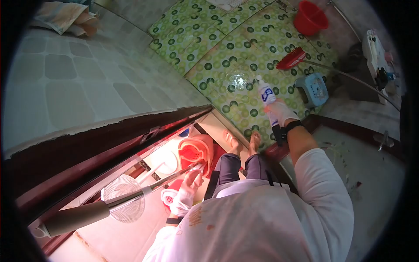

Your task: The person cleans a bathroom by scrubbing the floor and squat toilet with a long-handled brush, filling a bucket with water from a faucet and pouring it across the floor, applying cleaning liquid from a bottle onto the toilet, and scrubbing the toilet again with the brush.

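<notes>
Right hand [280, 111] was wrapped around a white plastic bottle with blue lettering [266, 93] right of centre, left hand [187, 188] was at a silver metal pole [168, 179] lower left of centre, its grip unclear

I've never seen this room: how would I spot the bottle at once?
Find the green-patterned floor, then the person's right hand over it. That hand holds the bottle: white with blue markings, unlike the red broom head and blue stool nearby.
</notes>
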`<state>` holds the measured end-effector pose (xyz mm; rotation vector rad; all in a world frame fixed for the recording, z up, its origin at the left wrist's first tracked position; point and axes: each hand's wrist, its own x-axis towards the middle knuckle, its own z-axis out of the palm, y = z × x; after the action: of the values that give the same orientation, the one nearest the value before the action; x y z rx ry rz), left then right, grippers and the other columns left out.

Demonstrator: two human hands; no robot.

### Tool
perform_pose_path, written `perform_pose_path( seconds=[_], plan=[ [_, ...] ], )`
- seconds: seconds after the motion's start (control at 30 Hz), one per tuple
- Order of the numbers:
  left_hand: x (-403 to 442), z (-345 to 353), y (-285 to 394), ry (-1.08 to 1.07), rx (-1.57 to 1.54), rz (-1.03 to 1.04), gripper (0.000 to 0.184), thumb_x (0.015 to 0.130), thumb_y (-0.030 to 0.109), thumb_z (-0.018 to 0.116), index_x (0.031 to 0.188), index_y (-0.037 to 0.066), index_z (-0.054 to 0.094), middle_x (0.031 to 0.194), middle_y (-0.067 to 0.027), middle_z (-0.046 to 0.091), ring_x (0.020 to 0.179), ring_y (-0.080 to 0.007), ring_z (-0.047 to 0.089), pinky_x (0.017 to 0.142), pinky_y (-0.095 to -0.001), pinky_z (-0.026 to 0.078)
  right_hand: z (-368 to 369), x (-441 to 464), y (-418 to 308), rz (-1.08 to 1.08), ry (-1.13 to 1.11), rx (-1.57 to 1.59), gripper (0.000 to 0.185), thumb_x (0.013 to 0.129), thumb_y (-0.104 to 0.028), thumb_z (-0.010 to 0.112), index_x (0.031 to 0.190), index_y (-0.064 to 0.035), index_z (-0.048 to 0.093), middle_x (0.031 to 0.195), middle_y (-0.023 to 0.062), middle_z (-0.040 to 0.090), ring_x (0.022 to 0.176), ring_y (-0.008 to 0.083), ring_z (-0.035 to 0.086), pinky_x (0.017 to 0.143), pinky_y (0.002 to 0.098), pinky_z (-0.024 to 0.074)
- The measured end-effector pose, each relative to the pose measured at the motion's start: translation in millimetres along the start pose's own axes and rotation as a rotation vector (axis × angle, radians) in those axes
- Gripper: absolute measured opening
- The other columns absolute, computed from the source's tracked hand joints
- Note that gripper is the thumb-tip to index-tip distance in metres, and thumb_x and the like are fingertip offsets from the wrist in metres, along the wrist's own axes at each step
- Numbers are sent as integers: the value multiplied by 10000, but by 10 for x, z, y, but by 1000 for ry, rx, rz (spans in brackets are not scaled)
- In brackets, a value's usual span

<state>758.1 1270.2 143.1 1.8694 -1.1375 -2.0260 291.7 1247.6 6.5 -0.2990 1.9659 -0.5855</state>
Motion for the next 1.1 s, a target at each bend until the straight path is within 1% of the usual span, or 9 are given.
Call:
perform_pose_path(
  seconds=[0.13,0.27,0.43,0.47,0.7,0.77,0.9,0.97,1.1],
  plan=[
    [37,-10,-21,-65,72,-12,356,944,226,524,1243,42,471,1123,-92,587,967,-185,610,825,-299,497,-345,-27,290,76,50,-66,385,586,-105,734,942,-4,627,880,168,647,806,304,629,731,395,485],
    [131,7,-143,-105,126,26,345,945,209,521,1239,35,473,1122,-85,583,974,-172,601,830,-282,485,-448,-268,238,68,102,-164,392,585,-100,736,950,-7,628,882,166,651,805,305,631,728,395,487],
    [370,-27,-232,-220,222,446,331,945,195,518,1225,23,482,1073,-73,592,903,-148,602,789,-262,486,-510,-344,214,54,100,-194,345,597,-76,725,921,-6,630,835,140,647,741,272,624,681,398,485],
    [366,32,-103,-191,275,310,298,942,166,515,1199,15,496,998,-54,597,859,-129,589,740,-260,487,-507,-374,252,59,108,-187,345,597,-76,725,921,-6,630,835,140,647,741,272,624,681,398,485],
    [883,167,-218,-176,171,371,317,894,146,599,1149,-13,501,1075,-94,569,983,-162,561,858,-292,455,-182,-457,601,-77,72,415,450,621,-116,758,1015,-19,563,839,111,620,724,221,597,619,370,467],
    [792,486,276,-270,-5,440,356,885,149,611,1184,7,479,1090,-79,564,977,-159,564,852,-295,457,-84,-505,572,-80,106,467,518,634,-120,763,1084,-22,527,879,112,618,750,217,598,635,363,470],
    [940,1092,839,-262,286,509,505,820,135,692,1244,39,437,1077,-71,583,926,-143,580,808,-269,463,95,-764,226,-168,89,557,660,658,-72,755,1212,-25,399,972,99,598,847,203,590,751,331,475],
    [1013,1374,1114,-332,280,519,568,815,145,696,1284,9,407,1229,-131,490,1031,-163,531,878,-291,443,153,-876,105,-294,115,544,618,641,-54,783,1162,-44,451,1035,98,591,901,205,585,799,357,475],
    [1027,1853,1613,-366,97,448,623,793,126,718,1300,5,376,1230,-129,491,889,-149,582,789,-281,475,301,-929,13,-335,46,484,715,641,-76,765,1253,-63,394,1069,95,580,963,203,563,833,319,447]
  ],
)
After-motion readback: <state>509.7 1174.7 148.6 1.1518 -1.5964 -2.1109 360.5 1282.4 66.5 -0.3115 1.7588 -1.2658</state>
